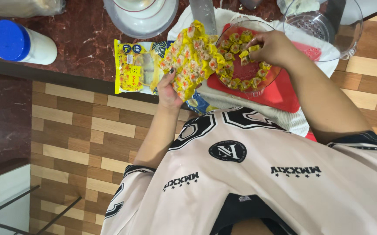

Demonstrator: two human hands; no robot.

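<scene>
The left hand (167, 89) grips a yellow tray of dumplings (190, 58) from below, tilted over the bench (84, 39). The right hand (272, 47) pinches one dumpling (246, 54) over the clear steamer dish (245, 56) on the red mat (284, 93). Best to set it upright in a gap, pieces just apart.

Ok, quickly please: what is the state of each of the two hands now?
Left hand: closed on a yellow tray of dumplings.
Right hand: fingers pinched on one dumpling over the glass dish.
</scene>
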